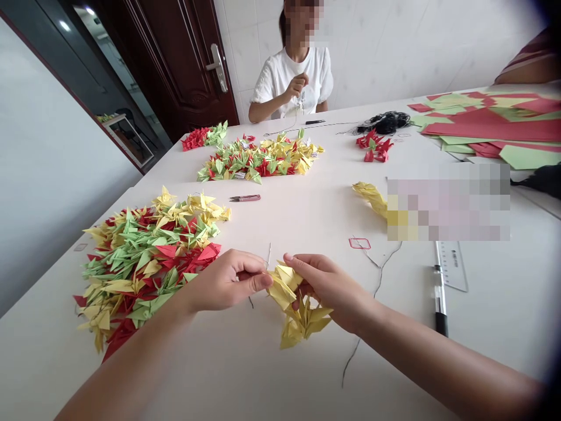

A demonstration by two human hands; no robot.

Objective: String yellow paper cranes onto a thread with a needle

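My left hand (230, 279) is closed in a pinch, thumb against forefinger. A thin needle (269, 254) sticks up from this pinch, and a short dark thread end (251, 302) shows below it. The fingertips touch the edge of a yellow folded paper crane (283, 286). Around that crane my right hand (328, 283) is closed, thumb on top. More yellow paper cranes (307, 321) hang beneath the right fingers. Dark thread (379, 280) runs over the table beside the right wrist. Where the needle meets the paper is hidden.
Piles of red, green and yellow cranes (149, 257) lie left, more cranes (263, 158) behind. Thread snips (245, 198), a pen (439, 304), a ruler (453, 266), black thread (385, 123) and paper sheets (491, 126) lie about. Across the table sits a person (293, 76).
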